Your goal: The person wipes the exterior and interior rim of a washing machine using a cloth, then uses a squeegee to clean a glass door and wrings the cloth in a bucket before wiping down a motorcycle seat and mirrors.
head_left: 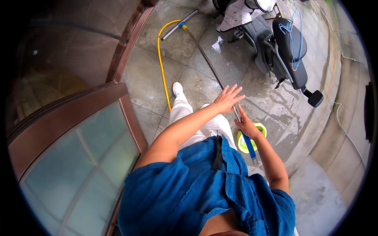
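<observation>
A floor squeegee (206,59) with a long metal pole slants from the tiles up to my body. Its wide blade (180,25) lies on the floor at the far end, and a blue grip (248,144) covers the near end. My left hand (229,99) is over the pole, palm down, its fingers stretched out and apart. Lower down, my right hand (247,125) has the pole in the crook between thumb and fingers, just above the blue grip. Its fingers are fairly straight, partly hidden by the pole. Behind the grip is a lime-green basin (263,128).
A yellow hose (160,59) curves over the tiles left of the pole. White scraps (217,44) lie on the floor. To the right stands a scooter (271,47) with blue hangers (293,33) on its seat. A brown-framed glass door (130,118) is at left.
</observation>
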### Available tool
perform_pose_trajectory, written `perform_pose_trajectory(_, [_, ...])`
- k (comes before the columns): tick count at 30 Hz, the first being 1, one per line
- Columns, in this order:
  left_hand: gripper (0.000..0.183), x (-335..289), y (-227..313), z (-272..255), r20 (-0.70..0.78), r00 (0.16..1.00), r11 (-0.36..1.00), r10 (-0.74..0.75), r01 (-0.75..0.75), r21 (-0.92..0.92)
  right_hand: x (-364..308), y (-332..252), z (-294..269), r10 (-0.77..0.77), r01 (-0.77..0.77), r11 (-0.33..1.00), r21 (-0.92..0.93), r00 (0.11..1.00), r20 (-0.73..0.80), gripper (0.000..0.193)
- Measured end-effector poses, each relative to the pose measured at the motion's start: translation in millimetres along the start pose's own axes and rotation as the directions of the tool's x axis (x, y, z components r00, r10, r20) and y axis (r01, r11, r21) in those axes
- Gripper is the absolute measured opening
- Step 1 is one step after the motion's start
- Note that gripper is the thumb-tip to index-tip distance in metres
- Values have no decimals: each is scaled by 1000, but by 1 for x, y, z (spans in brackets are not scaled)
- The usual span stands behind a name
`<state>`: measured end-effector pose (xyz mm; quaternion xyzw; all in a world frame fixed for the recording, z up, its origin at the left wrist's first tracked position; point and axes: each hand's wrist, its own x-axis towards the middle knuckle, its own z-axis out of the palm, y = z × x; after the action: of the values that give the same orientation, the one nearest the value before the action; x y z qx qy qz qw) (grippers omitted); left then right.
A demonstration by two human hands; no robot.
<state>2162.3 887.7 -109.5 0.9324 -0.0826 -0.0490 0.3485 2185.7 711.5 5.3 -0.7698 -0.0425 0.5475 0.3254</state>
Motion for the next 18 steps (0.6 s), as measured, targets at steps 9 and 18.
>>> perform_pose_trajectory(9, [13, 7, 105, 60, 301, 932, 979, 202, -201, -37, -199, 15, -67, 305, -425, 708, 565, 904, 298, 67])
perform_pose_trajectory(18, [6, 100, -88, -39, -72, 997, 998, 7, -3, 60, -12, -100, -71, 111, -132, 959, 253, 989, 95, 63])
